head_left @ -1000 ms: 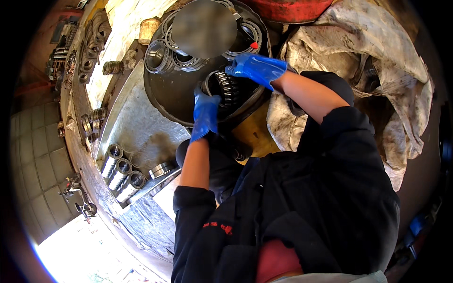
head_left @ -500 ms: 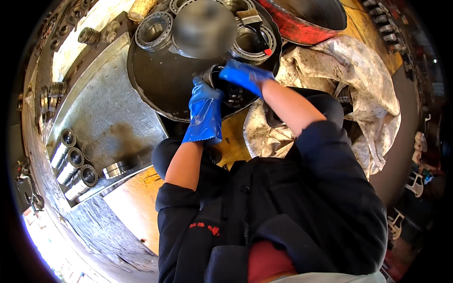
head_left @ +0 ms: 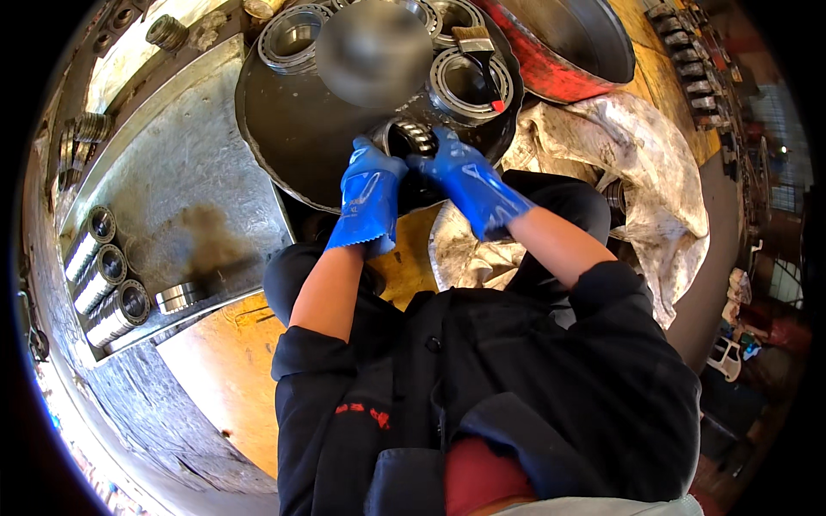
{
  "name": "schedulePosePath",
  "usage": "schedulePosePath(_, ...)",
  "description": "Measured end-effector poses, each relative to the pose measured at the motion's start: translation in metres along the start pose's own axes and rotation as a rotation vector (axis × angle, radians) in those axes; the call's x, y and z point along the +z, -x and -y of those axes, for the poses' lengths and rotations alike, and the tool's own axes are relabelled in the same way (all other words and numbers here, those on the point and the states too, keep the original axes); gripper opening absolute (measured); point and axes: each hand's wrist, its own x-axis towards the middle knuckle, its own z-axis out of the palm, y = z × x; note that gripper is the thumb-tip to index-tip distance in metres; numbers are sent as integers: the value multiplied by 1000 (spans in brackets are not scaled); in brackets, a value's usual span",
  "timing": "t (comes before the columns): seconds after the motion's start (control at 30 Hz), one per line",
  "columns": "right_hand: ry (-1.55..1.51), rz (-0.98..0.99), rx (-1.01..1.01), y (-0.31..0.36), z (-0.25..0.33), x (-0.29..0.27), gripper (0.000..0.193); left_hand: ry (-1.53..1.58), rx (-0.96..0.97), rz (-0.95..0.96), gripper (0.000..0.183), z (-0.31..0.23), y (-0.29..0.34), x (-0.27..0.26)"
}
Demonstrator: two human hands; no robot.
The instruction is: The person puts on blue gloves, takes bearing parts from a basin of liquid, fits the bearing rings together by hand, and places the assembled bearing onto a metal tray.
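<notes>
Both my hands wear blue rubber gloves. Between them is a roller bearing [head_left: 411, 136], tilted so that its dark rollers show, at the near side of a dark round pan [head_left: 280, 129]. My left hand [head_left: 370, 176] is closed on the bearing's left side. On its right side, my right hand [head_left: 460, 172] grips it with bent fingers; part of the bearing is hidden by the gloves. Several larger bearings stand along the pan's far side, one [head_left: 440, 93] with a brush [head_left: 483, 62] resting across it. A blurred round patch covers the far middle of the pan.
To the left, a metal tray [head_left: 172, 155] holds stacked small bearings [head_left: 107, 318] and a lone ring [head_left: 178, 297]. A red-sided basin [head_left: 546, 64] stands at the far right. Beside my right arm lies a stained cloth [head_left: 662, 181]. Metal parts [head_left: 695, 73] line the right edge.
My right hand, smeared by motion over the bearing before, now grips its right side. The bearing has turned and shows its rollers. My left hand keeps its hold; the view has shifted slightly.
</notes>
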Motion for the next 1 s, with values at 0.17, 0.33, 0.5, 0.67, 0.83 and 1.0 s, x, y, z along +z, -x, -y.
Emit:
schedulePosePath(0.17, -397, 396, -156, -47, 18, -45, 47, -36, 55, -41, 65, 1, -6, 7)
schedulePosePath(0.33, -354, 354, -208, -43, 6, -26, 54, -19, 32, -5, 64, -2, -5, -2)
schedulePosePath(0.5, 43, 121, 83, 32, 18, -14, 93, -72, -3, -11, 60, 1, -11, 2)
schedulePosePath(0.67, -220, 353, -153, 16, 66, -78, 74, 27, 50, -62, 61, 9, -14, 6)
schedulePosePath(0.83, -116, 446, -312, 16, 76, -90, 61, 1, -6, 15, 65, 1, -7, -9)
schedulePosePath(1.0, 80, 123, 7, 25, 22, -24, 76, -72, 27, -10, 66, -3, -12, 2)
